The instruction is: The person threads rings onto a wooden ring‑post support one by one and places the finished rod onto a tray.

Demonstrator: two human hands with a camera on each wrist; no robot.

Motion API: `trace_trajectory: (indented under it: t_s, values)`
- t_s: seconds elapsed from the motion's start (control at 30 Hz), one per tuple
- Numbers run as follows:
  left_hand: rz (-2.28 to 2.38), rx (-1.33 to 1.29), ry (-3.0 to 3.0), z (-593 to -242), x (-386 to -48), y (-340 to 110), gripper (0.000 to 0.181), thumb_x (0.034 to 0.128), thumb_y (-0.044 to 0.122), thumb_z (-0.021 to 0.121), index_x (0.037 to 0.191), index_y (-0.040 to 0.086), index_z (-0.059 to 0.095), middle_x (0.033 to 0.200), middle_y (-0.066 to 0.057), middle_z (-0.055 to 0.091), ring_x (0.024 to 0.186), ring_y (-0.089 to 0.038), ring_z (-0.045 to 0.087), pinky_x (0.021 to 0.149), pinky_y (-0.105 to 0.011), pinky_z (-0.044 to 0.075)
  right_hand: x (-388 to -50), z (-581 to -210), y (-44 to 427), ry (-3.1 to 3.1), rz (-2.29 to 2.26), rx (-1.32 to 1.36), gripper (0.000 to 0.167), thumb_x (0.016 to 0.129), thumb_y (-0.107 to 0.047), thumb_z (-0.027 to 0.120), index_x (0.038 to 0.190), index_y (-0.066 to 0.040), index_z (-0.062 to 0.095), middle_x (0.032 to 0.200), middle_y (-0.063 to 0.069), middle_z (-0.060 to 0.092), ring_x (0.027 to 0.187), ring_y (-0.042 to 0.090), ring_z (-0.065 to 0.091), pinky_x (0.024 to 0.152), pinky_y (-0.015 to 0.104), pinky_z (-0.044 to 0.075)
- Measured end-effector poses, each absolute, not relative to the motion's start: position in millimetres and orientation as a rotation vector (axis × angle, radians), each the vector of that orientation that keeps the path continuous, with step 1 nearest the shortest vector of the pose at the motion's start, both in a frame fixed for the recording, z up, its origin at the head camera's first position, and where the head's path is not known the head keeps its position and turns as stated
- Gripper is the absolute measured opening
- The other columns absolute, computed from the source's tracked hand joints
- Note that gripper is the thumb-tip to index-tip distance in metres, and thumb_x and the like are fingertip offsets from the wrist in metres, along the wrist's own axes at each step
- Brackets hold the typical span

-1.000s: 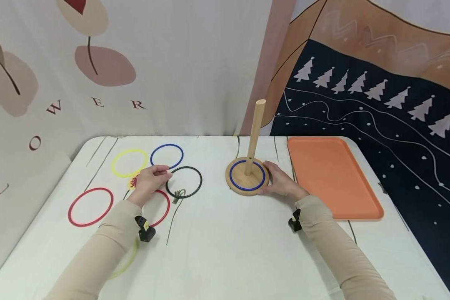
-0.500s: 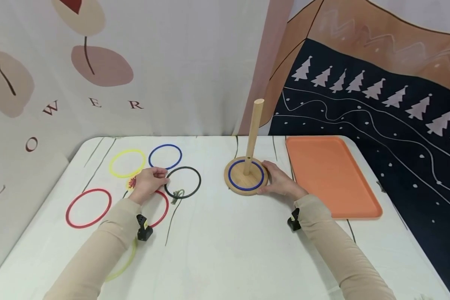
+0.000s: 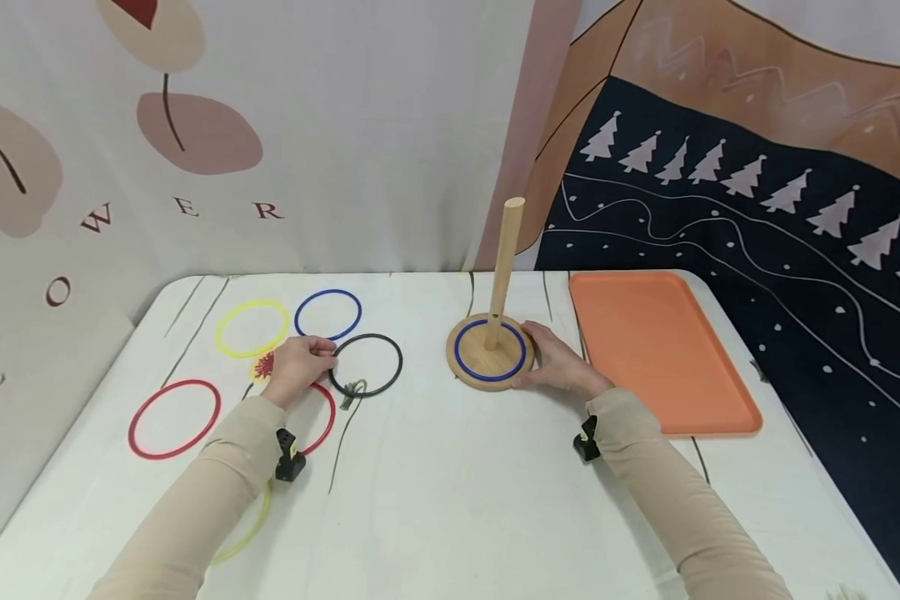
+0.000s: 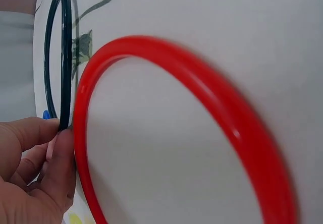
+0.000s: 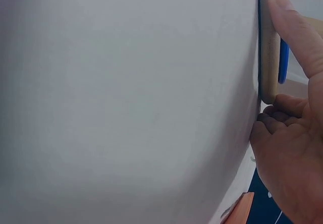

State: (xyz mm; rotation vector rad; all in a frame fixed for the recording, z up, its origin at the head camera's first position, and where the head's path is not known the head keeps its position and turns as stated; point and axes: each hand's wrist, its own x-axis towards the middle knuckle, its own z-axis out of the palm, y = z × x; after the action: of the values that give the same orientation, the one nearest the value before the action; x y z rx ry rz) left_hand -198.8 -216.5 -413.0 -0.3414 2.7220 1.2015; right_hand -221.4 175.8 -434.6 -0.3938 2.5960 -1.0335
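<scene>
My left hand (image 3: 297, 368) pinches the left edge of a black ring (image 3: 401, 367) between thumb and fingertips. In the left wrist view, the black ring (image 4: 66, 57) stands just off the table, its shadow beside it. A red ring (image 4: 217, 103) lies close by, partly under my left forearm in the head view. My right hand (image 3: 561, 362) grips the right rim of a round wooden base (image 3: 506, 360) with an upright peg (image 3: 506, 262). A blue ring (image 3: 492, 380) lies on that base around the peg. My right thumb (image 5: 295, 32) rests along the base's edge.
Left on the white table lie another blue ring (image 3: 360, 312), a yellow ring (image 3: 221, 329), another red ring (image 3: 131, 433) and a second yellow ring (image 3: 265, 504) partly behind my left arm. An orange tray (image 3: 660, 350) lies at the right. Printed cloth walls stand behind.
The whole scene has shifted slightly left as the head view turned. My hands keep their places on the black ring and the wooden base.
</scene>
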Motion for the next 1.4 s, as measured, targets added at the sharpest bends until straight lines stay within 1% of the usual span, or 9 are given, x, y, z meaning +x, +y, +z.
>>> trace_trajectory:
  t_s: [0.13, 0.33, 0.5, 0.73, 0.87, 1.0, 1.1, 1.2, 1.4]
  values:
    - [1.239, -0.374, 2.663, -412, -199, -216, 0.024, 0.0877, 0.005, 0.062, 0.11, -0.003, 0.063, 0.095, -0.014, 0.063, 0.067, -0.011, 0.057, 0.058, -0.019, 0.052, -221, -435, 175, 2.597, -1.037, -0.395, 0.106, 0.071, -0.026, 0.084, 0.148, 0.001, 0.016, 0.154, 0.021, 0.016, 0.142, 0.036, 0.017, 0.116, 0.049, 0.015]
    - [1.265, -0.359, 2.601, -411, -200, -217, 0.027, 0.0899, 0.007, 0.061, 0.115, -0.002, 0.061, 0.109, -0.019, 0.062, 0.069, -0.009, 0.058, 0.061, -0.02, 0.054, -221, -434, 175, 2.595, -1.042, -0.4, 0.106, 0.071, -0.025, 0.083, 0.148, 0.001, 0.016, 0.154, 0.022, 0.016, 0.142, 0.036, 0.017, 0.116, 0.049, 0.015]
    - [1.295, -0.391, 2.547, -408, -201, -214, 0.029, 0.0912, 0.01, 0.06, 0.119, 0.001, 0.06, 0.114, -0.018, 0.06, 0.074, -0.01, 0.058, 0.064, -0.021, 0.054, -220, -434, 175, 2.592, -1.044, -0.4, 0.105, 0.072, -0.024, 0.083, 0.148, 0.002, 0.016, 0.153, 0.022, 0.017, 0.141, 0.036, 0.019, 0.116, 0.049, 0.016]
    - [1.439, -0.427, 2.447, -404, -203, -212, 0.032, 0.0939, 0.012, 0.056, 0.124, 0.001, 0.057, 0.115, -0.016, 0.059, 0.075, -0.007, 0.06, 0.072, -0.023, 0.056, -220, -434, 175, 2.594, -1.049, -0.399, 0.104, 0.071, -0.022, 0.083, 0.148, 0.002, 0.017, 0.153, 0.022, 0.018, 0.141, 0.035, 0.02, 0.117, 0.047, 0.016]
    - [1.586, -0.453, 2.375, -398, -205, -207, 0.036, 0.0944, 0.011, 0.056, 0.129, 0.002, 0.053, 0.112, -0.01, 0.057, 0.083, -0.006, 0.059, 0.079, -0.023, 0.055, -220, -434, 176, 2.594, -1.064, -0.417, 0.104, 0.071, -0.023, 0.083, 0.147, 0.002, 0.017, 0.152, 0.023, 0.018, 0.14, 0.037, 0.021, 0.116, 0.048, 0.016]
    - [1.716, -0.511, 2.29, -387, -209, -199, 0.039, 0.0939, 0.012, 0.057, 0.132, 0.005, 0.051, 0.111, -0.005, 0.054, 0.091, -0.009, 0.058, 0.079, -0.02, 0.055, -218, -433, 175, 2.598, -1.073, -0.44, 0.105, 0.07, -0.029, 0.084, 0.147, 0.003, 0.018, 0.151, 0.024, 0.02, 0.139, 0.038, 0.022, 0.116, 0.049, 0.017]
    - [1.807, -0.513, 2.231, -375, -210, -191, 0.041, 0.0938, 0.013, 0.058, 0.133, 0.007, 0.049, 0.11, -0.002, 0.054, 0.092, -0.008, 0.058, 0.079, -0.018, 0.054, -218, -432, 175, 2.594, -1.074, -0.439, 0.105, 0.07, -0.027, 0.084, 0.147, 0.003, 0.018, 0.151, 0.024, 0.02, 0.139, 0.038, 0.023, 0.116, 0.049, 0.018]
    - [1.901, -0.441, 2.184, -360, -210, -182, 0.043, 0.0934, 0.013, 0.058, 0.134, 0.005, 0.048, 0.108, -0.001, 0.054, 0.09, -0.006, 0.06, 0.079, -0.017, 0.054, -220, -433, 175, 2.589, -1.063, -0.417, 0.104, 0.071, -0.023, 0.083, 0.147, 0.001, 0.017, 0.152, 0.022, 0.019, 0.14, 0.035, 0.021, 0.116, 0.047, 0.017]
    - [2.067, -0.266, 2.095, -320, -213, -157, 0.037, 0.0937, 0.011, 0.057, 0.129, 0.005, 0.049, 0.103, 0.001, 0.053, 0.09, -0.006, 0.059, 0.083, -0.018, 0.053, -220, -433, 176, 2.596, -1.037, -0.416, 0.103, 0.072, -0.024, 0.083, 0.148, 0.001, 0.017, 0.153, 0.022, 0.018, 0.141, 0.036, 0.02, 0.116, 0.048, 0.017]
